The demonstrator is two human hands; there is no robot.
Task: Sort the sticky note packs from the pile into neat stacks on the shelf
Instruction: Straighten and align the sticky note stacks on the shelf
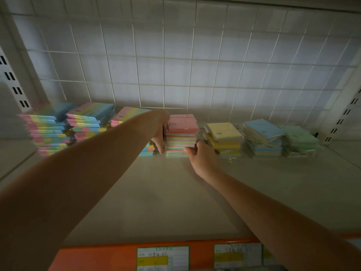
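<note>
A stack of sticky note packs with a pink pack on top stands at the back middle of the white shelf. My left hand presses flat against the stack's left side, thumb pointing down. My right hand touches the stack's lower right front corner, thumb against its front. The fingers of both hands are partly hidden behind the stack. To the left stand striped multicolour stacks, and a further striped stack lies partly behind my left forearm.
Right of the pink-topped stack stand a yellow stack, a blue stack and a green stack, all a little uneven. A wire grid backs the shelf. An orange price rail with labels runs along the front edge.
</note>
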